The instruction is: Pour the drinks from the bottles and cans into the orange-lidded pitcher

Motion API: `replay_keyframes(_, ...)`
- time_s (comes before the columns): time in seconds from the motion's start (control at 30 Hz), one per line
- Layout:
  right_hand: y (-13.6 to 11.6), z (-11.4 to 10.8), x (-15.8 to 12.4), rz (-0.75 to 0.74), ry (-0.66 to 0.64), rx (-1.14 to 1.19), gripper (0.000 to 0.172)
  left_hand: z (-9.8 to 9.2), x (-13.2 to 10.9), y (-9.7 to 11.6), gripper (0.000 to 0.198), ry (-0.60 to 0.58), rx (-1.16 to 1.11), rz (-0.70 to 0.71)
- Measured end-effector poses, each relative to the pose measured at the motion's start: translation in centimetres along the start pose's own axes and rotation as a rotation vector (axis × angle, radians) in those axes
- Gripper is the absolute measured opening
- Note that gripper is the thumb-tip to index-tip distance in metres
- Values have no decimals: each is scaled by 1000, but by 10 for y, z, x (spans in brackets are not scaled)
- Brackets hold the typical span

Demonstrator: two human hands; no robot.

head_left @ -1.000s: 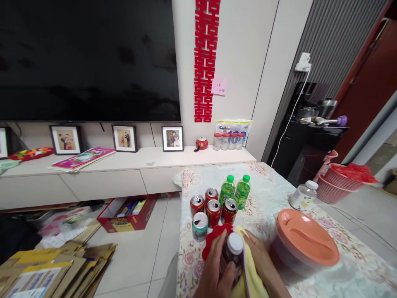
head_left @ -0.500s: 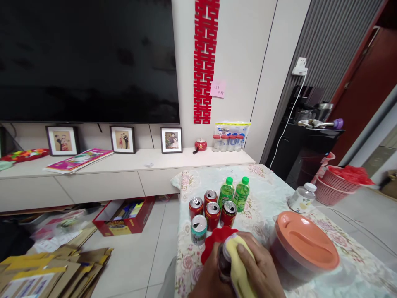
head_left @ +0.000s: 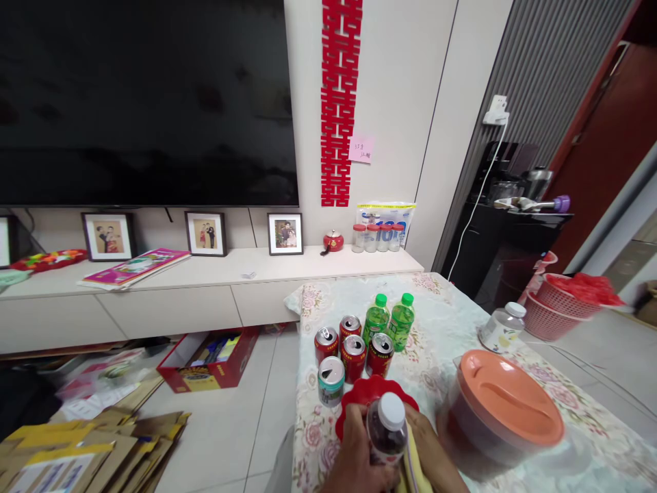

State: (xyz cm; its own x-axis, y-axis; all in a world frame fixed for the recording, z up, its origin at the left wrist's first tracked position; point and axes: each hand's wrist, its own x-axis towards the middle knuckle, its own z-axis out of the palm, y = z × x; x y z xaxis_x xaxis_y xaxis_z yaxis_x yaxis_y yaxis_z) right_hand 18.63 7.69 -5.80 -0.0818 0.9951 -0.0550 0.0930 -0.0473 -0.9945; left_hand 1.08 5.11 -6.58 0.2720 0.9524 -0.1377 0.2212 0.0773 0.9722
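A small dark bottle with a white cap point(head_left: 387, 430) stands upright at the bottom middle, over a red scalloped plate point(head_left: 368, 394). My left hand point(head_left: 354, 457) wraps round the bottle's left side. My right hand point(head_left: 436, 459) is on its right side, closed on a yellow cloth point(head_left: 413, 469) pressed against the bottle. Both hands are cut off by the lower edge. Just beyond stand several red cans point(head_left: 353, 356), a teal can point(head_left: 331, 380) and two green bottles point(head_left: 389, 320).
A bowl with an orange lid point(head_left: 506, 404) sits right of my hands on the floral tablecloth point(head_left: 452, 318). A clear jar point(head_left: 500, 327) lies further right. Cardboard point(head_left: 76, 452) and a red box point(head_left: 210, 356) are on the floor at left. Red baskets point(head_left: 564, 305) stand at right.
The yellow cloth covered the bottle's cap half a second ago; it has slid down to the bottle's right side and the white cap shows again. The bottle stands a little higher.
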Motion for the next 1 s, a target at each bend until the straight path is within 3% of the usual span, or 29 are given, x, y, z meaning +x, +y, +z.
replay_keyframes(0.07,1,5,-3,-2,11,5,49,5,1,-5,71,49,-24,43)
replay_keyframes(0.17,-4,8,-7,-24,75,-8,57,20,3,-13,81,220,-79,174)
replay_keyframes(0.27,-17,5,-15,-69,165,-41,63,33,4,-15,84,319,-177,186)
replay_keyframes(0.43,-50,-1,-32,-148,212,-157,57,29,2,4,80,176,-345,206)
replay_keyframes(0.53,-64,1,-32,-216,164,-242,55,21,4,11,73,165,-343,221)
replay_keyframes(0.67,-73,4,-25,-233,61,-345,42,22,12,-1,73,152,-230,226)
replay_keyframes(0.8,-83,5,-15,-194,60,-444,28,28,16,-12,78,198,-157,213)
replay_keyframes(0.9,-86,4,-5,-156,40,-433,33,25,12,-6,77,172,-187,196)
replay_keyframes(1.0,-74,1,5,-88,9,-286,42,20,5,4,74,120,-248,203)
